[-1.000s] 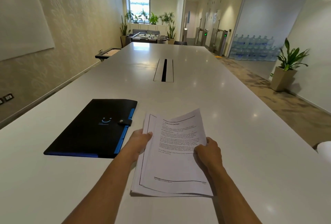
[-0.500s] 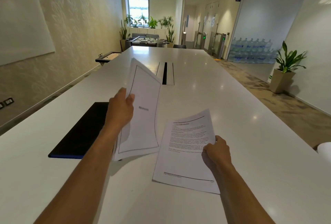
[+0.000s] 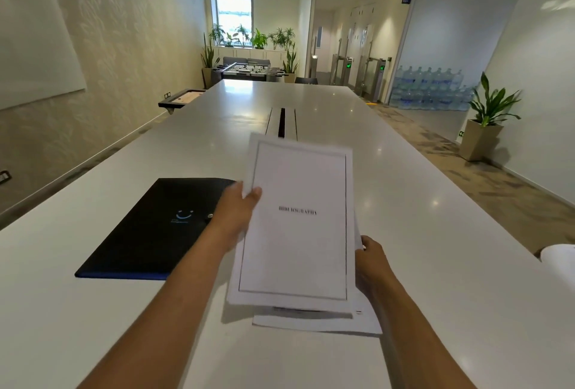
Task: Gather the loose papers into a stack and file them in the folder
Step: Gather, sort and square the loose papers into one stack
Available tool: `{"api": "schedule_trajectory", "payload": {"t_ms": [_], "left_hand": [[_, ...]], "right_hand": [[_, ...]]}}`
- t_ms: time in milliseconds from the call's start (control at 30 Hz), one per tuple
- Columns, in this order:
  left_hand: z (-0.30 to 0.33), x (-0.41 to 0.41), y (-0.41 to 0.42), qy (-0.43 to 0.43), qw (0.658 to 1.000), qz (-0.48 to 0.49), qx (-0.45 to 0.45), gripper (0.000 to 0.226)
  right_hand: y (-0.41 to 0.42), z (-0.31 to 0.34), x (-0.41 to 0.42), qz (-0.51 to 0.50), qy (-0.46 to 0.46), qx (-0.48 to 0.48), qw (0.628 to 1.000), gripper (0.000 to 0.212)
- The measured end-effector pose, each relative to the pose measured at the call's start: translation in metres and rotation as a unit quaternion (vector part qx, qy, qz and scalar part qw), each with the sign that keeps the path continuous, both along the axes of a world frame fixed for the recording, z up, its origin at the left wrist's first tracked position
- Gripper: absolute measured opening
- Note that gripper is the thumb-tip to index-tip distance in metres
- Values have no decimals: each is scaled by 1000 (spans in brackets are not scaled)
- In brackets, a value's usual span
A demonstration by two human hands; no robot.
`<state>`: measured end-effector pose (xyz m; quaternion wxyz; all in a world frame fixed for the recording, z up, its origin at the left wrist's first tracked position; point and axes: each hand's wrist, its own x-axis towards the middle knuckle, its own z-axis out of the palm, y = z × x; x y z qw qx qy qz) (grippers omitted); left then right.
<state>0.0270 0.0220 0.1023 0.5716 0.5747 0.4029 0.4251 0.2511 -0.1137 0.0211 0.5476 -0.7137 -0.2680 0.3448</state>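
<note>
A white bordered sheet (image 3: pixel 295 248) with one printed word at its centre is held slightly above the table by my left hand (image 3: pixel 235 211), which pinches its left edge. Under it lie more printed papers (image 3: pixel 317 323), only their lower edge and right corner showing. My right hand (image 3: pixel 371 261) grips the right edge of those lower papers. A black folder (image 3: pixel 149 233) with a blue spine, a small smile logo and a snap button lies shut and flat on the table, left of the papers and partly behind my left wrist.
The long white table (image 3: pixel 420 233) stretches ahead, with a cable slot (image 3: pixel 282 125) in its middle. A white round object (image 3: pixel 560 261) sits at the right edge. A wall runs along the left; a potted plant (image 3: pixel 485 120) stands on the floor to the right.
My left hand lifted the bordered sheet off the pile, swung it out to the left over the folder, and has now brought it back over the papers under my right hand.
</note>
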Motion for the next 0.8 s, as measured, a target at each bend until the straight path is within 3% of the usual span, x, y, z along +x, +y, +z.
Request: {"api": "schedule_trajectory", "payload": {"t_ms": [100,200,233,367,400,500,533,633,733,800], "left_hand": [[-41,9,-5,50,994,-21,-90,57],[-68,13,-8,85,989,-9,-124,56],[-74,16,-9,99,987,-12,-126,54],[-84,25,-11,158,983,-1,-95,53],[-84,27,-13,167,982,2,-86,54],[-85,32,-16,196,978,14,-69,56],[-85,33,-16,207,976,19,-63,56],[-85,34,-18,234,971,51,-22,55],[-87,31,-16,252,963,88,43,58],[-85,27,-10,202,975,82,46,52]], "right_hand": [[1,0,-1,16,66,15,998,28],[-1,0,0,18,69,20,997,16],[0,1,1,14,52,11,999,20],[7,6,2,26,-10,-64,998,66],[9,5,3,37,-26,-74,996,66],[9,1,6,68,-24,-57,996,31],[9,-2,8,75,-7,-56,996,28],[7,-7,9,82,17,-17,996,49],[3,-5,6,78,26,71,994,37],[1,-4,6,77,38,124,989,32]]}}
